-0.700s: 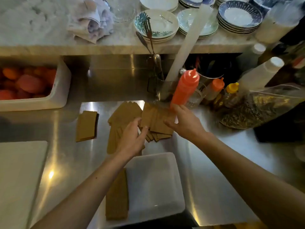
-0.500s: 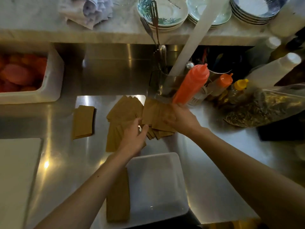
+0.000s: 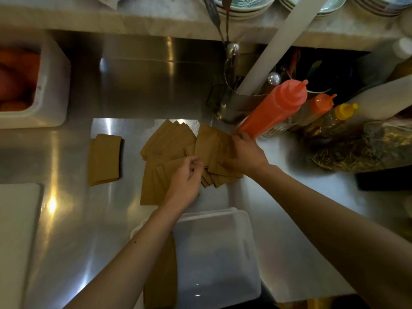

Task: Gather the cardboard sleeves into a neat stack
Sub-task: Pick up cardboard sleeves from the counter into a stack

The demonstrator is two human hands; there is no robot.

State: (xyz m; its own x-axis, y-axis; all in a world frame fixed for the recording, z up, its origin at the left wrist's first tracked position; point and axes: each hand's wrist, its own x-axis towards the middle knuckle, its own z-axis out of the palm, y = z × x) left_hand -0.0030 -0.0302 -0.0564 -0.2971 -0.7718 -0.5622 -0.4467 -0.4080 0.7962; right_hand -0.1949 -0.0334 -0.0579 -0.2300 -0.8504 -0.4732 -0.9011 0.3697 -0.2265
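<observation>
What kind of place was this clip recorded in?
Probably a café or restaurant prep station: a stainless steel counter, a red squeeze bottle among other sauce bottles, and stacked plates on the shelf above.

Brown cardboard sleeves (image 3: 176, 143); red squeeze bottle (image 3: 276, 108); silver steel counter (image 3: 66, 219); white tub (image 3: 55, 85).

A red squeeze bottle (image 3: 274, 108) leans over the steel counter (image 3: 66, 219) beside a clear tub (image 3: 223, 253).
</observation>
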